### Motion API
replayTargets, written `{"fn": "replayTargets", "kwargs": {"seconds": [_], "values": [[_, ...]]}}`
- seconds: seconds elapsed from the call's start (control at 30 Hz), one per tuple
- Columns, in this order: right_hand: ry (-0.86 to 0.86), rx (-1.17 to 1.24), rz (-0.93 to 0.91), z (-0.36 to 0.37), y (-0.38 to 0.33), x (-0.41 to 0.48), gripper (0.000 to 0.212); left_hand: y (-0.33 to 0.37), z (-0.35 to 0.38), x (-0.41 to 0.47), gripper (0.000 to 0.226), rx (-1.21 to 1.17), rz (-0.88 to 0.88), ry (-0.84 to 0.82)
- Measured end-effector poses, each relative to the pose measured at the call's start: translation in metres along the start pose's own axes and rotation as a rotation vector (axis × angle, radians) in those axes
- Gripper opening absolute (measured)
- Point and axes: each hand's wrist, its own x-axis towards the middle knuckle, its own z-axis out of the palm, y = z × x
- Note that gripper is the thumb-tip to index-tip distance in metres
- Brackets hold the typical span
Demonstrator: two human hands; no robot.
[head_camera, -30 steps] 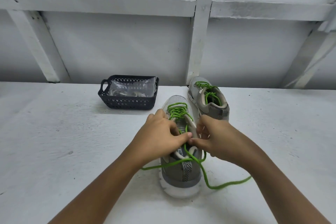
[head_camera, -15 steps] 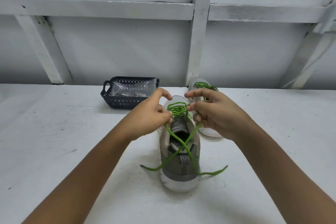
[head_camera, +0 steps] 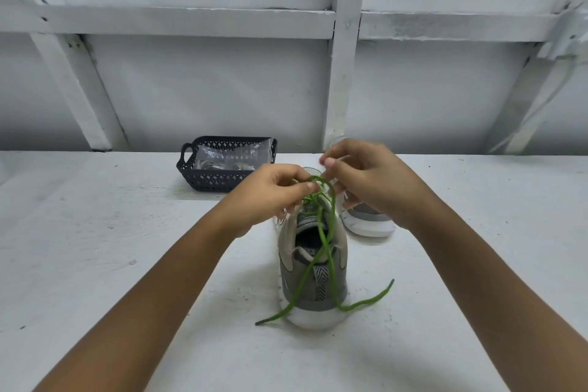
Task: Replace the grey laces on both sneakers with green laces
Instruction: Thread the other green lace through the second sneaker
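A grey sneaker (head_camera: 313,277) stands on the white table with its heel toward me. A green lace (head_camera: 324,242) runs through its eyelets, and both loose ends trail over the heel onto the table. My left hand (head_camera: 270,197) pinches the lace above the sneaker's tongue. My right hand (head_camera: 369,181) hovers just right of it, thumb and forefinger pinched near the lace's top loop; motion blur hides whether it grips the lace. The second sneaker (head_camera: 366,219) sits behind, mostly hidden by my right hand.
A dark plastic basket (head_camera: 210,178) with a clear plastic bag inside stands at the back of the table, left of the sneakers. A white framed wall (head_camera: 340,73) rises right behind the table.
Both hands have lifted from the sneaker's collar up and away toward its toe, drawing the green lace upward. The lace ends now cross over the heel.
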Motion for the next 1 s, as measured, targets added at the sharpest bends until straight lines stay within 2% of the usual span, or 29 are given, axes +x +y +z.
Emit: {"fn": "replayTargets", "kwargs": {"seconds": [0.07,0.1,0.27,0.3,0.43,0.5,0.57,0.63,0.67,0.73,0.87,0.93,0.97,1.0], "values": [[0.104,-0.088,-0.004,-0.001,0.006,-0.003,0.017,0.0,-0.006,0.0,0.013,-0.068,0.004,0.027],[0.101,-0.115,0.004,-0.002,0.009,-0.006,0.023,0.0,-0.008,-0.001,0.014,-0.09,0.006,0.031],[-0.247,-0.361,0.031,0.008,0.013,-0.028,0.057,0.0,-0.014,-0.001,0.023,-0.29,-0.025,0.011],[-0.276,-0.393,0.017,0.011,0.012,-0.032,0.056,0.001,-0.013,-0.002,0.022,-0.35,-0.035,-0.009],[-0.329,-0.44,-0.085,0.018,0.011,-0.038,0.028,0.002,-0.013,0.0,0.017,-0.594,-0.128,-0.028],[-0.328,-0.449,-0.124,0.018,0.011,-0.036,0.024,0.003,-0.014,0.003,0.019,-0.822,-0.211,-0.045],[-0.321,-0.445,-0.134,0.017,0.012,-0.034,0.017,0.003,-0.016,0.005,0.027,-1.036,-0.264,-0.049],[-0.319,-0.386,-0.102,0.014,0.014,-0.031,0.009,0.003,-0.018,0.008,0.023,-1.105,-0.303,-0.043],[-0.326,-0.346,-0.081,0.012,0.016,-0.029,0.011,0.003,-0.02,0.009,0.02,-1.059,-0.322,-0.056],[-0.339,-0.294,-0.04,0.007,0.019,-0.027,0.019,0.001,-0.027,0.012,0.014,-0.76,-0.299,-0.081],[-0.341,-0.14,0.042,-0.001,0.023,-0.023,0.025,0.005,-0.048,0.014,0.01,0.222,-0.177,-0.173],[-0.319,-0.039,0.083,-0.004,0.023,-0.02,0.026,0.011,-0.055,0.015,0.024,0.658,-0.175,-0.218],[-0.301,-0.021,0.084,-0.005,0.023,-0.019,0.027,0.013,-0.056,0.016,0.032,0.76,-0.183,-0.229],[-0.283,-0.021,0.071,-0.006,0.022,-0.018,0.027,0.015,-0.057,0.016,0.038,0.756,-0.193,-0.25]]}}
